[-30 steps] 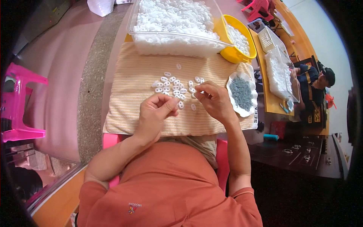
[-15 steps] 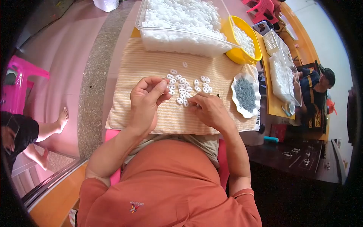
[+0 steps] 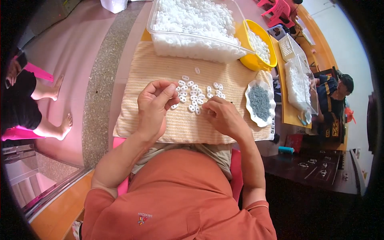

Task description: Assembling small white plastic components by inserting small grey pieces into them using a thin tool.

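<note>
Small white oval pieces (image 3: 194, 97), each with two holes, lie in a loose cluster on a striped tan towel (image 3: 160, 126) between my hands. A few more (image 3: 216, 85) form a smaller group to the right. My left hand (image 3: 154, 106) hovers at the cluster's left side, thumb and forefinger pinched together; whether a piece sits in the pinch cannot be made out. One white piece (image 3: 174, 107) lies just below those fingers. At the cluster's lower right, my right hand (image 3: 225, 117) is low over the towel with its fingers curled together, and its fingertips are partly hidden.
A scalloped white dish (image 3: 252, 116) of small grey pieces stands right of my right hand. Beyond the towel are a clear bin (image 3: 192, 50) heaped with white pieces and a yellow basin (image 3: 250, 60). A person sits left; another works at a table (image 3: 290, 114) on the right.
A white piece now shows on the towel below my left fingers, where none showed before. My right hand has drawn slightly off the cluster. The person at left has shifted their legs.
</note>
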Demonstrator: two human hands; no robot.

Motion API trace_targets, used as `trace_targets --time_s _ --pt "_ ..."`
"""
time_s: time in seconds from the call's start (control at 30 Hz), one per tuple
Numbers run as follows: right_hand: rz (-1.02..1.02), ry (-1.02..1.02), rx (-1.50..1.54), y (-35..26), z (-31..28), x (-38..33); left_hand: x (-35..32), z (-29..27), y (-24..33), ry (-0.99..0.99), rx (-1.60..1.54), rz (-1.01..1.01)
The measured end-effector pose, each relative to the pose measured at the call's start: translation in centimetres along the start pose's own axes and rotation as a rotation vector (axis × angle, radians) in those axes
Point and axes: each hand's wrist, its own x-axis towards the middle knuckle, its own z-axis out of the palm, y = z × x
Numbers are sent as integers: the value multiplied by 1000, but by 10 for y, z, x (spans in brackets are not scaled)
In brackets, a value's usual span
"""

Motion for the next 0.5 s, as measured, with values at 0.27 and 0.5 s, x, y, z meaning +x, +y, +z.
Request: trace_targets --time_s 0.27,0.5 --pt "-65 105 -6 6 5 10 -3 5 0 -6 7 -76" --pt "-129 213 50 4 -6 29 -2 3 -1 -29 7 -93"
